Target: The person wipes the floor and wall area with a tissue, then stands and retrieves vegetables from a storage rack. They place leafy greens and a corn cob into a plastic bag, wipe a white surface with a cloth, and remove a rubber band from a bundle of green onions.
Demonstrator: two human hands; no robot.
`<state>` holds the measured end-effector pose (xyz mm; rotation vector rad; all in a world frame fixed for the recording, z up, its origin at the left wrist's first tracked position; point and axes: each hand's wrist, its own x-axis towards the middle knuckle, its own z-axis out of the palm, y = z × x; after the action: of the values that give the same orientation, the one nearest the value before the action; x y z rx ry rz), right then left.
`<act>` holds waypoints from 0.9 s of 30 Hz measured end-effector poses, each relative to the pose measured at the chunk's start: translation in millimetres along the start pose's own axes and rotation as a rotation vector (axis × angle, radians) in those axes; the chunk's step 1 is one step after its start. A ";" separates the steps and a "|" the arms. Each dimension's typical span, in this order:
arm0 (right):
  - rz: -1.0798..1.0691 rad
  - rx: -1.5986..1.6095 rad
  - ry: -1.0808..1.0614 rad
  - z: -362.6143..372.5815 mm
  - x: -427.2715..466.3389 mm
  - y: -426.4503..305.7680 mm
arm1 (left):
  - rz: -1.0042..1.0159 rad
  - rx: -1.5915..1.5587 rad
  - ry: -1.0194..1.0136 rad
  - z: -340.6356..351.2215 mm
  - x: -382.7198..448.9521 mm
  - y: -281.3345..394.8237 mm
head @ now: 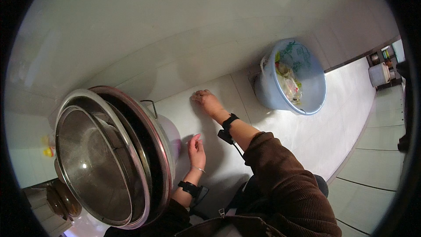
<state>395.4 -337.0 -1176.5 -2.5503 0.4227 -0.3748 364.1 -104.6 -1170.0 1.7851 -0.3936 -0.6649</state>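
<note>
My right hand [207, 102] reaches down to the pale tiled floor [217, 87] beside the wall. Its fingers are bent and bunched, and whether something is under them cannot be told. Nearer to me, my left hand [196, 151] hovers with loosely curled fingers apart and nothing in it. Just left of that hand stands a stack of metal bowls [158, 131] with a fine-mesh strainer [92, 168] on top. To the right of my right hand is a light blue plastic bin [273, 89], holding vegetable scraps and clear plastic wrapping [289, 84].
A pale wall [171, 23] runs along the far side. Brown glass pots [62, 200] and a yellow-capped container [48, 152] are at the left. White drawer fronts [365, 171] line the right, with a white container [379, 74] on a dark shelf beyond.
</note>
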 end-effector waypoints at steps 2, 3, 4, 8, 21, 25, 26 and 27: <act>-0.064 -0.044 -0.032 2.3 -10.9 3.9 | -0.018 -0.004 -0.003 1.1 0.1 0.2; -0.091 -0.066 -0.030 2.7 -18.9 5.4 | -0.028 -0.027 -0.002 1.2 0.9 0.3; -0.119 -0.102 -0.079 1.4 -24.2 8.4 | -0.015 -0.036 -0.004 1.3 2.1 0.5; 0.051 -0.100 -0.192 -27.1 -36.7 37.8 | -0.038 -0.092 0.008 -1.1 6.0 0.7; 0.095 0.033 0.105 -13.1 -67.3 21.0 | -0.127 -0.114 -0.008 3.7 9.4 -0.1; -0.112 -0.034 -0.046 -23.6 -89.7 25.5 | -0.070 -0.114 -0.059 4.5 14.4 11.7; -0.178 -0.087 -0.087 -31.0 -95.3 27.4 | -0.052 -0.103 -0.071 3.0 15.9 15.6; -0.137 -0.128 -0.143 -41.5 -100.1 29.4 | -0.048 -0.103 -0.076 2.0 17.8 18.9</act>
<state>283.3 -342.9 -1176.0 -2.7177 0.2254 -0.2189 378.1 -122.2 -1156.7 1.6797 -0.3626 -0.7749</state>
